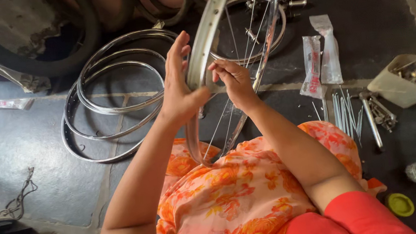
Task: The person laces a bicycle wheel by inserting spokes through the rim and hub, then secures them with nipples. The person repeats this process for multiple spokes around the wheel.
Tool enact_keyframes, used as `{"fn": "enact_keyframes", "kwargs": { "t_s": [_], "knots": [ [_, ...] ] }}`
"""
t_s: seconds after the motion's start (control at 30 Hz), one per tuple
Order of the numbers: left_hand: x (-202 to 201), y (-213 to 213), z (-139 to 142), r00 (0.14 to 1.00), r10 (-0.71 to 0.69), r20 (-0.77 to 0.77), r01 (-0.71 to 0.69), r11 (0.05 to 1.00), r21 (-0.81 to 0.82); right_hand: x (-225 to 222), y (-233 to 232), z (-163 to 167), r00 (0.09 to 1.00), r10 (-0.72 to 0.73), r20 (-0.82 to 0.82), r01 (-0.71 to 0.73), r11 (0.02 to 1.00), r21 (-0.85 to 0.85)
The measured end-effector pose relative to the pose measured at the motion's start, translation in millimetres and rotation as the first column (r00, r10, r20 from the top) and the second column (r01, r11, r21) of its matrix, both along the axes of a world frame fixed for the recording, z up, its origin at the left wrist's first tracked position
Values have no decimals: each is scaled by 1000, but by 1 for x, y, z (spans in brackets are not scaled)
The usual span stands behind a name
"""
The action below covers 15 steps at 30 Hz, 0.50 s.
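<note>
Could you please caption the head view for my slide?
Both hands, left and right, hold a spoked bicycle rim upright over the lap, bare rims stacked beside.

Bare forearms, orange floral garment, red cloth at the right arm
</note>
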<state>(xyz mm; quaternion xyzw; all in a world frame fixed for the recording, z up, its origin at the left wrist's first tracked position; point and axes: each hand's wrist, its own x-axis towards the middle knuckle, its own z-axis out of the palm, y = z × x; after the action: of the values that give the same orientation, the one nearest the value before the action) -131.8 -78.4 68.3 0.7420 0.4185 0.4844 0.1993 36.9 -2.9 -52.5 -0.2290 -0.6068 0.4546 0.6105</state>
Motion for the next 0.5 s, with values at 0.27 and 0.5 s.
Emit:
{"fn": "enact_keyframes", "kwargs": {
  "t_s": [0.27,0.5],
  "knots": [
    [-8,0,-4,789,-190,584,441,838,-322,-1,-13,-5,989,-60,133,56,998,37],
    [-15,-9,-12,688,-270,674,584,757,-292,-19,-18,-11,997,66,44,-67,998,7]
  ]
}}
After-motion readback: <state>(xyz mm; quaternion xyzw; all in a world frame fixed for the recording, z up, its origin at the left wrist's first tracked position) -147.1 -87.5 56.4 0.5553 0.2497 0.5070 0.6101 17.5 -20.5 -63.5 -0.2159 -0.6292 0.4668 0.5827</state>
